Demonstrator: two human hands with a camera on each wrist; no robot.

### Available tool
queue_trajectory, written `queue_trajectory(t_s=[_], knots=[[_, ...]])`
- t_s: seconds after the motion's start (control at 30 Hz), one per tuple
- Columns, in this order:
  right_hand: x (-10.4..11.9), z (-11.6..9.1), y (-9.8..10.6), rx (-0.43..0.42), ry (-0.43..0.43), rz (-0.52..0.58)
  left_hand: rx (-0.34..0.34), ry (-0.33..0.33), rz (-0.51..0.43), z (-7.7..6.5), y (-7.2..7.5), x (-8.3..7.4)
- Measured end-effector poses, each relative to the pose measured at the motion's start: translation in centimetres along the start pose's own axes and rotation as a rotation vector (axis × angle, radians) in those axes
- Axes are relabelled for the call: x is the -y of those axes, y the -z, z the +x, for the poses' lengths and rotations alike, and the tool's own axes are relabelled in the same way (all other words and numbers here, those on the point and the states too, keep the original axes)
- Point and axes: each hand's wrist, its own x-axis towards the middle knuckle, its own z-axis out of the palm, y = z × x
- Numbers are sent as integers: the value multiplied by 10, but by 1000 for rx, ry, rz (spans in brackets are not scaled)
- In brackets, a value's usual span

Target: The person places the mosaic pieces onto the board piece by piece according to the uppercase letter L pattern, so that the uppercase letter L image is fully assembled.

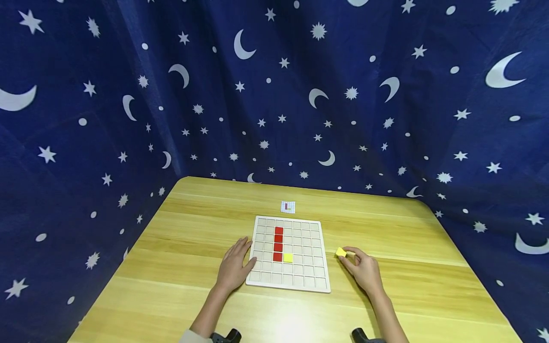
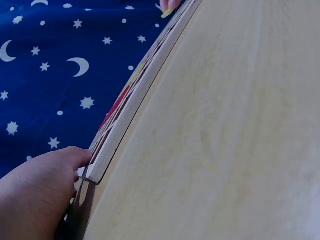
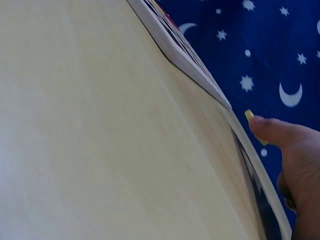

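Observation:
A white square grid board [image 1: 303,280] lies on the table. Several red square tiles [image 1: 278,238] form a column in it, and a yellow tile [image 1: 288,257] sits just right of the lowest red one. My left hand [image 1: 233,267] rests at the board's left edge, its thumb on the rim; the left wrist view shows that thumb [image 2: 77,157] at the board's corner. To the right of the board, my right hand [image 1: 363,271] pinches a second yellow tile [image 1: 340,252] between thumb and fingers. In the right wrist view this tile [image 3: 249,115] shows past the thumb.
A small card [image 1: 288,207] printed with a coloured grid pattern lies behind the board. The wooden table [image 1: 171,257] reaches back to a dark blue curtain [image 1: 291,95] with white moons and stars, which hangs along the back and both sides.

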Motion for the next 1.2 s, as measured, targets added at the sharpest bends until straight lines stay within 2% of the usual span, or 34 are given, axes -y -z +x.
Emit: queue_trajectory(t_s=[0.2, 0.3, 0.47, 0.73, 0.9, 1.2], knots=[[25, -1, -18, 32, 151, 40, -8, -7, -2, -1, 0, 0], [37, -2, -27, 65, 191, 65, -10, -6, -4, -1, -1, 0], [52, -1, -41, 132, 195, 87, -13, -7, -7, -1, -2, 1], [68, 3, -55, 191, 201, 51, -21, -20, -14, -3, -1, 0], [75, 4, -57, 219, 172, 71, -15, -12, -16, -3, -1, -1], [81, 5, -55, 221, 122, 69, -16, -2, -38, -2, 0, -3]])
